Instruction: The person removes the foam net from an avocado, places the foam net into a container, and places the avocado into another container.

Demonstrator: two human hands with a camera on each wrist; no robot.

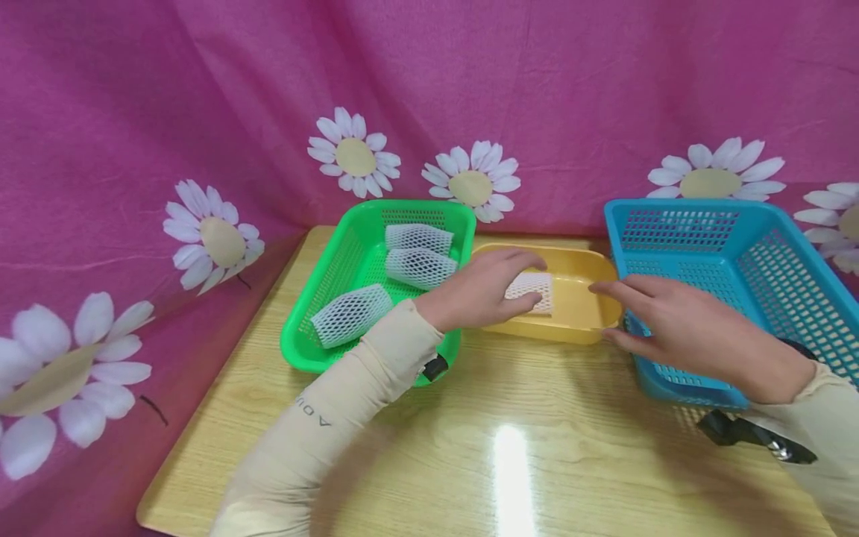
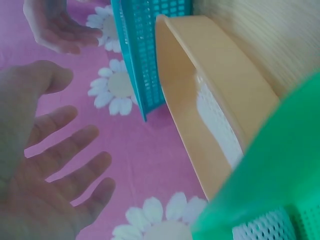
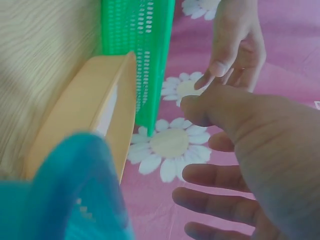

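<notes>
Both hands hover over a yellow tray [image 1: 577,328] in the middle of the table. My left hand [image 1: 479,291] is above the tray's left end, its fingers spread with nothing between them. Beneath it lies a white foam mesh sleeve [image 1: 537,292], partly hidden by that hand. Over the tray's right end is my right hand [image 1: 678,324], with fingers loosely extended and holding nothing. In the green basket [image 1: 305,313] to the left lie three more foam mesh sleeves [image 1: 352,315]. The blue basket [image 1: 711,280] stands at the right, partly covered by the right hand and forearm.
The three containers stand side by side on a wooden table [image 1: 429,447], with a pink flowered cloth [image 1: 570,97] hanging behind. A dark strap [image 1: 754,438] with a buckle hangs by the right forearm. Light glares off the front of the table.
</notes>
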